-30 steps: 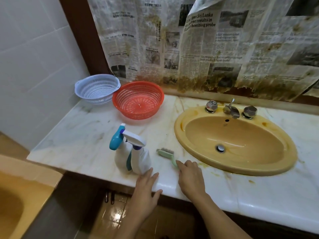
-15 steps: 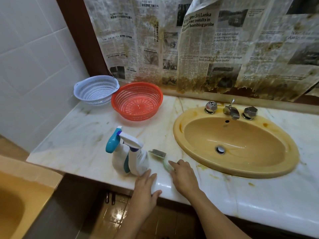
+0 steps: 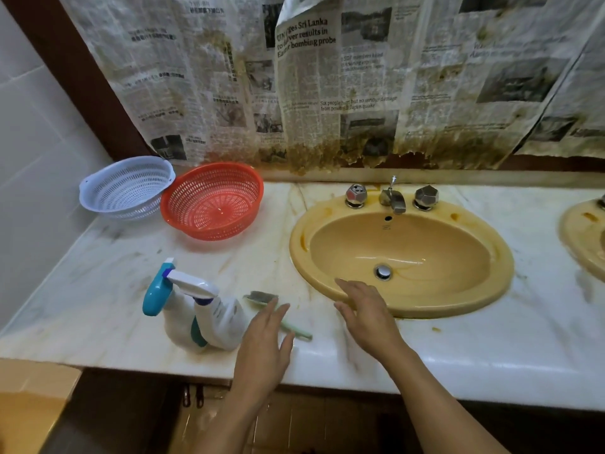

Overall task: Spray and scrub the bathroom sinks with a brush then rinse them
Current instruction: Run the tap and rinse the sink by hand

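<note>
The marble table carries two yellow sinks: the middle sink, its basin showing only a drain, and the right sink, cut off at the edge. Two mesh baskets, the white basket and the red basket, show bare bottoms. Two spray bottles, the teal-headed bottle and the white-headed bottle, stand just left of one brush, which lies flat. The left hand hovers over the brush handle and the right hand over the middle sink's near rim. The fingers of both are straight and hold nothing.

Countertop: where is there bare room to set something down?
Bare marble lies between the red basket and the spray bottles, and between the near sink and the second sink at right. Crowded around the brush, with the left hand and right hand there.
</note>
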### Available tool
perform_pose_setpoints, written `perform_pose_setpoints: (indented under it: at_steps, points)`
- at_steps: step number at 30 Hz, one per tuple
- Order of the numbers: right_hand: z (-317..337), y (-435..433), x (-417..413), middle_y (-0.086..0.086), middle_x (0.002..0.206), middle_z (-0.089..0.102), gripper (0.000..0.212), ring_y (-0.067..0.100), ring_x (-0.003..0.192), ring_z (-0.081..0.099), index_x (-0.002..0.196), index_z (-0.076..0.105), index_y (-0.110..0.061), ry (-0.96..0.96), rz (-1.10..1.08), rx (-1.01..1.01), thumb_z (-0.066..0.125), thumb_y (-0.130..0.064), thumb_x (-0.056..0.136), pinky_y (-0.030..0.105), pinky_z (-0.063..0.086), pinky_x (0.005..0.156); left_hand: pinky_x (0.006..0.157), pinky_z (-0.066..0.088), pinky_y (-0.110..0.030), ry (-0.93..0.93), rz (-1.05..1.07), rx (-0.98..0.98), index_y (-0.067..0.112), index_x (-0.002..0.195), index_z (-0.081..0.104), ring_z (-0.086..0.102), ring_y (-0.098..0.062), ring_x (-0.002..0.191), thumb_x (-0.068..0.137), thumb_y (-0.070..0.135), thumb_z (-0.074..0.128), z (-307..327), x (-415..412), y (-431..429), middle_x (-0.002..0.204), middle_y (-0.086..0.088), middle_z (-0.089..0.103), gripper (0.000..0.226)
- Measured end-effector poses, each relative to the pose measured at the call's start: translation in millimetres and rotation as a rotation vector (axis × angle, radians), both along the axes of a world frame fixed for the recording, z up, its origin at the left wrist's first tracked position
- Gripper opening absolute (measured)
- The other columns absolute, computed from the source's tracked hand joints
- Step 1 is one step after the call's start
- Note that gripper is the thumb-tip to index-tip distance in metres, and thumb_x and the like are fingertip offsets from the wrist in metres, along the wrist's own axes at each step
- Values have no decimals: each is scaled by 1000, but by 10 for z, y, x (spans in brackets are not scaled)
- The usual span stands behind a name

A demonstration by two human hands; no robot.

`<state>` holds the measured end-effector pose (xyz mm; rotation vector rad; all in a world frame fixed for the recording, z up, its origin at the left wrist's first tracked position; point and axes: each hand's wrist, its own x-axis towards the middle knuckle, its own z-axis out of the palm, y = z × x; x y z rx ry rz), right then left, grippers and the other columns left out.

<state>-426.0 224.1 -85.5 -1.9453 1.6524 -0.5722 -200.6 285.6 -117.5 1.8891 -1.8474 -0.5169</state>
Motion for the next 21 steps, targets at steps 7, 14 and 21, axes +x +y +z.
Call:
perform_pose_setpoints:
  at_steps: [7,14,21]
  points:
    - [141,-448,-820,-3,145,55,48,18,138,41,148,51,-26,-10,-68,-45,61,-30,101,29,32,112,125,22,-42,-101,-122,49,36,154,41,28,-18,153,101,50,57,86,-553,-753,166,6,30,58]
    - [279,-1152,-1751,2,146,54,50,22,136,42,150,49,-23,62,-151,-84,59,-30,102,28,31,106,125,-2,-56,-423,-306,333,40,157,34,13,-22,157,103,67,22,-27,-1132,-1526,168,8,28,62]
    - [269,-2158,-2265,8,150,46,57,27,138,42,154,41,-23,103,-230,-12,60,-29,101,41,37,112,120,-10,-62,-586,-302,281,44,123,71,37,-12,146,92,65,4,-218,-1226,-1692,137,25,61,77]
